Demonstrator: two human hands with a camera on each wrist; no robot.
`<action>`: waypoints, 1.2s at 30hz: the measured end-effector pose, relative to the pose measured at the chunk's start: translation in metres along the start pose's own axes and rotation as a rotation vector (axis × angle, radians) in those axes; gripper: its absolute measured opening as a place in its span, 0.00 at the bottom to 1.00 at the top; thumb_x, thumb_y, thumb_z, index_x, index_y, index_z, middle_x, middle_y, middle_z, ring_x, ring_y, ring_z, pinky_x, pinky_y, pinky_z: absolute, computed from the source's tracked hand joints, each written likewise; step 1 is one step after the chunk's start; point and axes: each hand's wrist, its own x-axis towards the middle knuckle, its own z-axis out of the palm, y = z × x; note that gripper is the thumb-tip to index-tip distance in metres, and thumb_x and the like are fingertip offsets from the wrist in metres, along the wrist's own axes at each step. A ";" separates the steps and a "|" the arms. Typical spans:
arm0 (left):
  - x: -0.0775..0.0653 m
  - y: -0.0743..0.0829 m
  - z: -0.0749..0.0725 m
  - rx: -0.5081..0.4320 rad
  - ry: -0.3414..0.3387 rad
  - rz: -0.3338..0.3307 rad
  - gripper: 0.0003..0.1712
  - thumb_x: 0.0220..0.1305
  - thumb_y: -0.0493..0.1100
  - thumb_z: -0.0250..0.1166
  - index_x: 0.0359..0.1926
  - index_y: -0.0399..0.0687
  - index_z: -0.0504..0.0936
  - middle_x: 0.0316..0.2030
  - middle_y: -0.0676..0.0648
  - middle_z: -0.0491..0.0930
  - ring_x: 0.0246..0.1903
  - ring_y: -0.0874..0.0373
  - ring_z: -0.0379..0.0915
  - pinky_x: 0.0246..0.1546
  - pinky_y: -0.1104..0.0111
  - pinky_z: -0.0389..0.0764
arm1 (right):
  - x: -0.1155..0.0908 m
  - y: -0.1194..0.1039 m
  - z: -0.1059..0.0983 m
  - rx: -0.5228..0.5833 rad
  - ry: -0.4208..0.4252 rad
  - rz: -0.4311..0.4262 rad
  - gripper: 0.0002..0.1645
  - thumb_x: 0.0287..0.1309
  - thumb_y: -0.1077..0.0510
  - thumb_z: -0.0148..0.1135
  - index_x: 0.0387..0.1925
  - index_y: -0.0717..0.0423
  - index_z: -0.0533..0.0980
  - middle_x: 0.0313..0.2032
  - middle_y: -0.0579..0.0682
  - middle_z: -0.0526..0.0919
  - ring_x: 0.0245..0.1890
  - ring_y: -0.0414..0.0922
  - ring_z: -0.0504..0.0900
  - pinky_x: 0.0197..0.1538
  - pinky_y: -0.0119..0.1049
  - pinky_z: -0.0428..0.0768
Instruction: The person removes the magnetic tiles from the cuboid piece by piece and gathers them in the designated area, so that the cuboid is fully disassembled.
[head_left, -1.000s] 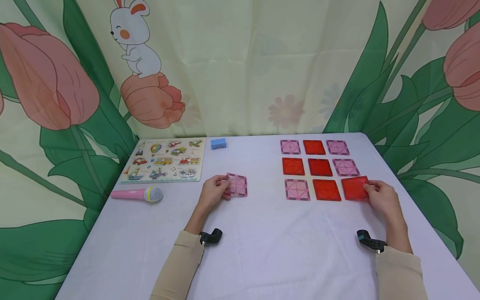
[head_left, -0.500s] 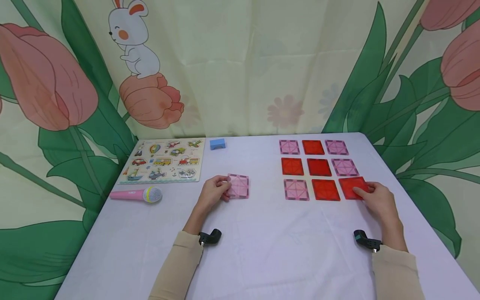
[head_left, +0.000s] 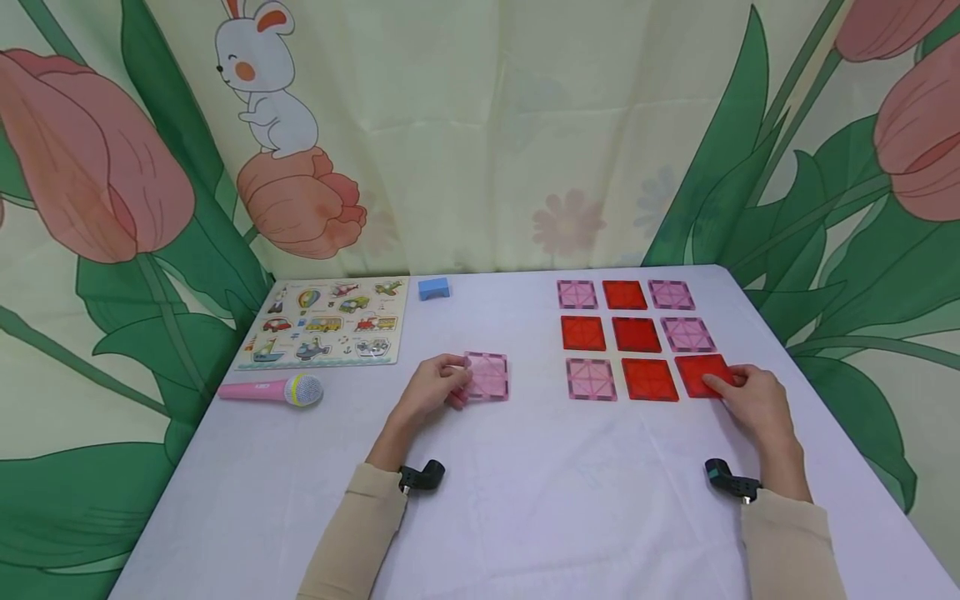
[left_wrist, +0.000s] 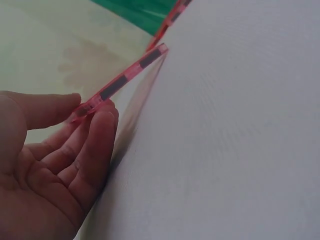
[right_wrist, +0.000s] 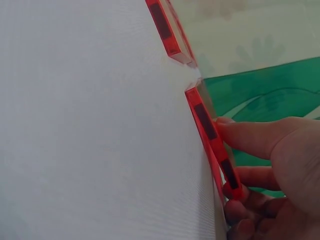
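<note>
Near the table's middle my left hand [head_left: 433, 385] pinches a translucent pink square magnetic tile [head_left: 489, 377] by its left edge. In the left wrist view that tile [left_wrist: 125, 80] tilts up off the cloth, thumb on top and fingers beneath. At the right my right hand [head_left: 757, 404] pinches a red square magnetic tile [head_left: 701, 375] by its right edge, at the near right corner of a grid of pink and red tiles. In the right wrist view this red tile [right_wrist: 212, 140] is tilted, its gripped side raised. Beside it lies another red tile [head_left: 650, 380].
Pink tiles [head_left: 592, 379] and red tiles [head_left: 582, 333] lie in rows at the right on the white tablecloth [head_left: 525, 500]. At the left are a picture puzzle board [head_left: 330, 323], a pink toy microphone [head_left: 273, 390] and a blue block [head_left: 433, 289]. A printed curtain [head_left: 450, 150] hangs behind.
My right hand has moved slightly left and lowered the red tile into the near right corner of the grid. My left hand has shifted the pink tile a little to the right.
</note>
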 end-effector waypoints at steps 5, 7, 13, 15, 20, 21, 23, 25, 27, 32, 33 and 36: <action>-0.001 0.003 0.005 -0.021 -0.029 -0.022 0.20 0.70 0.40 0.62 0.59 0.37 0.75 0.32 0.44 0.84 0.22 0.58 0.79 0.27 0.68 0.85 | -0.001 0.001 0.002 -0.008 0.015 -0.005 0.47 0.68 0.38 0.56 0.67 0.77 0.62 0.56 0.76 0.69 0.55 0.69 0.68 0.53 0.58 0.82; -0.002 0.005 0.008 -0.030 -0.048 -0.036 0.20 0.71 0.40 0.61 0.60 0.36 0.75 0.31 0.44 0.84 0.22 0.58 0.80 0.27 0.68 0.85 | 0.000 0.002 0.003 -0.009 0.021 -0.008 0.47 0.68 0.38 0.57 0.66 0.77 0.63 0.56 0.75 0.70 0.55 0.68 0.68 0.51 0.57 0.83; -0.005 0.012 0.018 -0.016 -0.125 -0.054 0.21 0.72 0.42 0.60 0.61 0.37 0.74 0.28 0.46 0.82 0.23 0.58 0.80 0.29 0.68 0.86 | 0.000 0.003 0.004 -0.010 0.030 -0.001 0.47 0.68 0.38 0.57 0.66 0.76 0.63 0.55 0.75 0.70 0.55 0.68 0.68 0.51 0.57 0.83; -0.006 0.014 0.021 -0.007 -0.152 -0.054 0.21 0.72 0.42 0.60 0.61 0.37 0.74 0.28 0.46 0.82 0.23 0.58 0.80 0.30 0.68 0.86 | 0.001 0.003 0.004 -0.012 0.032 0.000 0.46 0.68 0.39 0.56 0.66 0.76 0.63 0.55 0.75 0.70 0.55 0.68 0.68 0.51 0.57 0.83; -0.011 0.019 0.031 0.000 -0.212 -0.041 0.20 0.72 0.42 0.59 0.60 0.36 0.74 0.30 0.46 0.82 0.24 0.59 0.80 0.31 0.67 0.86 | 0.002 0.004 0.004 -0.013 0.031 0.002 0.46 0.69 0.39 0.56 0.66 0.76 0.63 0.55 0.75 0.70 0.54 0.68 0.68 0.50 0.56 0.83; -0.011 0.019 0.033 -0.002 -0.222 -0.039 0.20 0.72 0.41 0.59 0.60 0.36 0.75 0.29 0.46 0.82 0.24 0.59 0.80 0.31 0.67 0.86 | 0.002 0.004 0.004 -0.013 0.030 0.001 0.45 0.69 0.39 0.56 0.66 0.76 0.63 0.55 0.75 0.70 0.54 0.67 0.68 0.49 0.55 0.83; -0.013 0.020 0.038 -0.005 -0.239 -0.041 0.20 0.71 0.42 0.60 0.59 0.37 0.75 0.29 0.46 0.83 0.24 0.58 0.81 0.31 0.68 0.86 | 0.001 0.003 0.003 -0.015 0.030 -0.001 0.45 0.68 0.39 0.56 0.65 0.77 0.63 0.54 0.75 0.71 0.54 0.67 0.69 0.48 0.55 0.83; -0.014 0.021 0.044 -0.004 -0.259 -0.040 0.20 0.70 0.42 0.61 0.59 0.37 0.76 0.28 0.47 0.84 0.23 0.58 0.81 0.31 0.67 0.86 | 0.001 0.003 0.003 -0.017 0.029 -0.002 0.45 0.68 0.39 0.56 0.65 0.77 0.64 0.54 0.75 0.71 0.54 0.67 0.69 0.48 0.55 0.83; -0.016 0.022 0.050 0.000 -0.279 -0.043 0.20 0.70 0.42 0.62 0.59 0.37 0.76 0.27 0.47 0.84 0.23 0.58 0.81 0.31 0.68 0.86 | 0.001 0.003 0.003 -0.018 0.027 0.000 0.46 0.68 0.39 0.56 0.65 0.77 0.64 0.54 0.75 0.71 0.54 0.67 0.68 0.49 0.55 0.83; -0.020 0.024 0.064 0.015 -0.326 -0.046 0.20 0.70 0.42 0.62 0.59 0.38 0.75 0.27 0.47 0.85 0.22 0.59 0.80 0.29 0.69 0.86 | 0.002 0.003 0.003 -0.020 0.022 0.006 0.46 0.68 0.38 0.56 0.66 0.76 0.63 0.55 0.75 0.70 0.55 0.68 0.67 0.50 0.57 0.82; -0.021 0.025 0.066 0.017 -0.331 -0.047 0.20 0.70 0.42 0.63 0.58 0.38 0.75 0.27 0.47 0.85 0.22 0.59 0.80 0.29 0.69 0.86 | 0.002 0.002 0.003 -0.018 0.020 0.007 0.46 0.68 0.38 0.56 0.66 0.76 0.63 0.55 0.75 0.70 0.55 0.68 0.67 0.51 0.57 0.82; -0.024 0.026 0.072 0.012 -0.347 -0.052 0.19 0.70 0.41 0.63 0.58 0.39 0.74 0.28 0.47 0.85 0.22 0.58 0.80 0.29 0.69 0.86 | 0.002 0.002 0.003 -0.014 0.018 0.009 0.46 0.69 0.38 0.56 0.66 0.76 0.63 0.56 0.75 0.69 0.55 0.68 0.67 0.51 0.57 0.82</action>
